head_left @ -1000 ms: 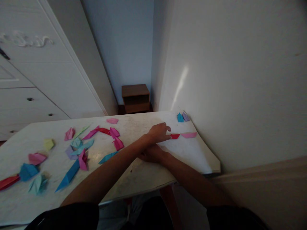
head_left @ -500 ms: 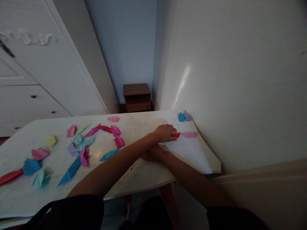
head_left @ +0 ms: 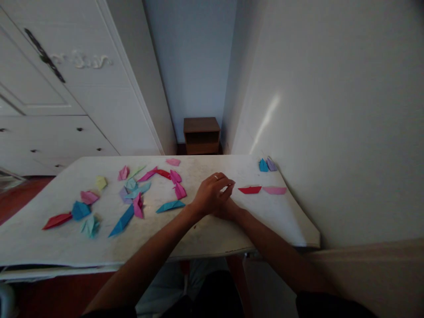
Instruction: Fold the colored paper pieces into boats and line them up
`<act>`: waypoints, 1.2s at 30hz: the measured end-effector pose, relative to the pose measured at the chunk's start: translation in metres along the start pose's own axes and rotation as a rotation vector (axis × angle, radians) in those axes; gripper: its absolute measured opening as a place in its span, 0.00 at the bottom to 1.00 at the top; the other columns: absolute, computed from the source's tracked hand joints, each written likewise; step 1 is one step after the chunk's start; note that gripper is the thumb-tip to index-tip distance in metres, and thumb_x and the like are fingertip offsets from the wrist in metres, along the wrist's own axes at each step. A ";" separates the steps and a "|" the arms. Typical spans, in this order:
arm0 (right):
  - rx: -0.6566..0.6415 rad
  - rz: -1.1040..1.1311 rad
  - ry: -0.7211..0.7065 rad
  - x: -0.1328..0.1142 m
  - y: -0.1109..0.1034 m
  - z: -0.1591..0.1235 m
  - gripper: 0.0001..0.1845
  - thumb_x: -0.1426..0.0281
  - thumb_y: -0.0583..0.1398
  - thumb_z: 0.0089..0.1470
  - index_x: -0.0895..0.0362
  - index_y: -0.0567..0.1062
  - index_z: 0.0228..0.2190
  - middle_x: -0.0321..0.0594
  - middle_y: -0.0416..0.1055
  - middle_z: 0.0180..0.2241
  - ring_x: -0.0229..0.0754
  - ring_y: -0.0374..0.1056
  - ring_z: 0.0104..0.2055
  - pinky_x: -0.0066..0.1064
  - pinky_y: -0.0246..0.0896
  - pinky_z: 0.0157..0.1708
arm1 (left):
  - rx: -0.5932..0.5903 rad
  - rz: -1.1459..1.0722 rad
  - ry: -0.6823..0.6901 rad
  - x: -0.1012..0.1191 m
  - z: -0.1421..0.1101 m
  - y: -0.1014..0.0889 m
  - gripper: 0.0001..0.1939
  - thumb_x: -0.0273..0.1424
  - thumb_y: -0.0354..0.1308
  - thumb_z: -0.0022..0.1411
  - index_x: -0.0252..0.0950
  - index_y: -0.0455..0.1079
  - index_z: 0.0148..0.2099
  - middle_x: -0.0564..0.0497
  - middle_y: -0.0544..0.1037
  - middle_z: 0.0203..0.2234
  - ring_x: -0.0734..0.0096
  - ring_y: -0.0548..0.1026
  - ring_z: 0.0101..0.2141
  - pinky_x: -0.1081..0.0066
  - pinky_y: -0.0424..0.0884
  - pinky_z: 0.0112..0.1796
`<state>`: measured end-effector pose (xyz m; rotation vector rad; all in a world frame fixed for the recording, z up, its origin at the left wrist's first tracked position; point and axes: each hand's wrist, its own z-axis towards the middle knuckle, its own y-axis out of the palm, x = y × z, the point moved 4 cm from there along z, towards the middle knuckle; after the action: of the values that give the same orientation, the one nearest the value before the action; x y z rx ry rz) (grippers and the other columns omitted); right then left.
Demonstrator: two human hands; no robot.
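My left hand (head_left: 213,190) is over the middle of the white table (head_left: 212,240), thumb and forefinger apart with nothing between them. Just right of its fingertips lies a red folded-paper boat (head_left: 250,190). A pink paper boat (head_left: 274,191) lies end to end with it. My right hand (head_left: 227,210) rests underneath the left wrist, and its fingers are hidden. At the far right corner stand a blue folded-paper piece (head_left: 263,165) and a lilac one (head_left: 272,164), side by side.
Many folded-paper pieces lie over the table's left half, among them a blue boat (head_left: 170,206), a magenta piece (head_left: 179,191) and a red boat (head_left: 57,220). A wall (head_left: 347,132) borders the right side. A white wardrobe (head_left: 109,101) and brown nightstand (head_left: 201,125) stand beyond.
My left hand has let go of the red boat and drawn back to the left. The boat stays beside the pink one. The camera view has turned left.
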<state>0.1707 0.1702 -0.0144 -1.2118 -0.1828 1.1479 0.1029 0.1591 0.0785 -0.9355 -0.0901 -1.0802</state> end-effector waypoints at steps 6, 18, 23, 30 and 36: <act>-0.109 0.162 -0.023 -0.012 -0.013 0.010 0.09 0.70 0.57 0.58 0.59 0.76 0.33 0.42 0.75 0.32 0.41 0.70 0.34 0.30 0.62 0.37 | -0.068 -0.035 -0.287 0.000 -0.095 -0.056 0.11 0.32 0.52 0.63 0.32 0.71 0.32 0.52 0.70 0.21 0.78 0.63 0.21 0.75 0.60 0.25; -0.129 0.282 0.314 -0.017 -0.012 0.023 0.14 0.63 0.55 0.58 0.58 0.76 0.32 0.38 0.74 0.29 0.39 0.67 0.30 0.28 0.57 0.31 | 0.103 -0.260 -0.738 -0.027 -0.179 -0.094 0.15 0.39 0.54 0.62 0.32 0.70 0.31 0.52 0.71 0.21 0.76 0.67 0.24 0.76 0.60 0.25; -0.119 0.196 0.356 -0.035 0.002 0.053 0.14 0.63 0.55 0.58 0.58 0.76 0.36 0.41 0.74 0.33 0.39 0.67 0.33 0.28 0.57 0.33 | 0.314 -0.395 -0.824 -0.035 -0.181 -0.101 0.17 0.41 0.55 0.60 0.32 0.67 0.28 0.54 0.67 0.18 0.77 0.65 0.22 0.77 0.60 0.24; -0.172 -0.073 0.502 -0.046 0.028 0.088 0.10 0.64 0.61 0.51 0.58 0.74 0.30 0.41 0.72 0.30 0.39 0.65 0.31 0.28 0.51 0.29 | 0.343 -0.481 -0.824 -0.034 -0.182 -0.103 0.16 0.41 0.56 0.58 0.32 0.68 0.28 0.54 0.67 0.18 0.78 0.64 0.20 0.77 0.59 0.23; -0.103 0.187 0.443 -0.044 0.029 0.088 0.07 0.67 0.62 0.48 0.58 0.70 0.26 0.36 0.70 0.26 0.36 0.63 0.27 0.26 0.55 0.29 | 0.349 -0.530 -0.829 -0.036 -0.181 -0.103 0.16 0.41 0.56 0.59 0.32 0.68 0.29 0.54 0.68 0.18 0.79 0.62 0.20 0.78 0.57 0.21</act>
<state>0.0748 0.1897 0.0178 -1.5686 0.2141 1.0086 -0.0619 0.0458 0.0093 -1.0076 -1.2267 -1.0351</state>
